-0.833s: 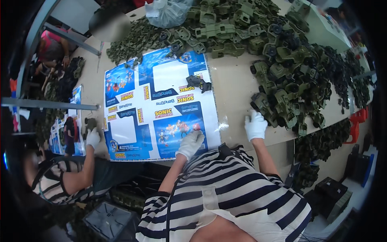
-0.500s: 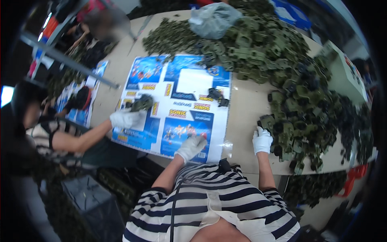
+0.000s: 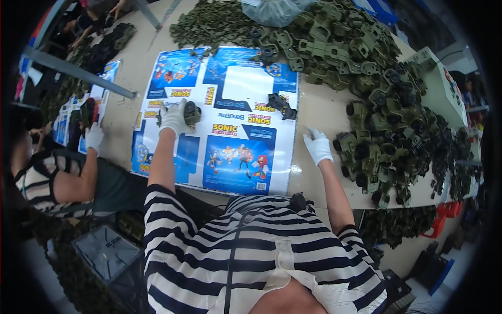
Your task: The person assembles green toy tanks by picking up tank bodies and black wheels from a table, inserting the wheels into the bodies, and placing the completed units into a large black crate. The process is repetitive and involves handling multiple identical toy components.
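Observation:
My left hand (image 3: 176,119), in a white glove, is closed on a small army-green toy jeep (image 3: 192,113) with a dark wheel showing. It is over the printed blue-and-white sheet (image 3: 209,141) on the table. My right hand (image 3: 318,147), also gloved, is open above the bare tabletop between the sheet and the green pile. Its fingers are slightly bent and nothing shows in them. Several green toy jeeps (image 3: 366,152) with black wheels lie heaped to its right. A black toy part (image 3: 282,106) rests on the sheet's right side.
Loose green toy body parts (image 3: 334,47) cover the far side of the table, under a clear plastic bag (image 3: 277,11). A pale green machine (image 3: 439,86) stands at the right. To my left, a co-worker's gloved hand (image 3: 94,137) is near other sheets. A metal bar (image 3: 78,70) crosses the upper left.
My left hand has moved left and forward and taken hold of the toy jeep. My right hand has left the jeep heap, moving left and forward. The co-worker's hand has withdrawn from the sheet.

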`<state>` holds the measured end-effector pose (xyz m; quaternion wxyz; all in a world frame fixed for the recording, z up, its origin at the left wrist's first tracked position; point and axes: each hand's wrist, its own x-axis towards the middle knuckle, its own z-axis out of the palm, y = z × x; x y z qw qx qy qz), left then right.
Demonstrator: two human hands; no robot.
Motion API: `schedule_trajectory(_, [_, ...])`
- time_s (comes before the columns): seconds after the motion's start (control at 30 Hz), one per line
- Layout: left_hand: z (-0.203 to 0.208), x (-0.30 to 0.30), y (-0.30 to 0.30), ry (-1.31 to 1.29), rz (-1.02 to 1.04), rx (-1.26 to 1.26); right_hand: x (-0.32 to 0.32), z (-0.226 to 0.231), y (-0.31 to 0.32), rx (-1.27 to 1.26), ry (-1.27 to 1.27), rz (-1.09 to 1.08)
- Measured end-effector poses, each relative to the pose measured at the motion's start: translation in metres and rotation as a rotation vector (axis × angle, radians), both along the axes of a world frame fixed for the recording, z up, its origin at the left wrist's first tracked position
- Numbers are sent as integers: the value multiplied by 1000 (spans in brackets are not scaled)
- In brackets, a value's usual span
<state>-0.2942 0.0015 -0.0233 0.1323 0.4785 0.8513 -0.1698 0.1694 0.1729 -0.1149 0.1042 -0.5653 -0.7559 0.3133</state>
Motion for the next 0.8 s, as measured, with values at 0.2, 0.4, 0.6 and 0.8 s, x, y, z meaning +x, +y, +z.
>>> schedule_trajectory(0.2, [14, 46, 9, -323, 7, -100, -66, 20, 22, 69, -32, -36])
schedule_trajectory(0.4, [-35, 117, -12, -1747, 478, 39, -82, -28, 48, -193, 2, -62])
schedule_trajectory(0.6, [-34, 164, -25, -1537, 751, 273, -30, -9, -17, 329, 11, 341])
schedule_trajectory(0.8, [-60, 191, -41, -1027, 360, 469, 11, 12, -57, 105, -106, 520])
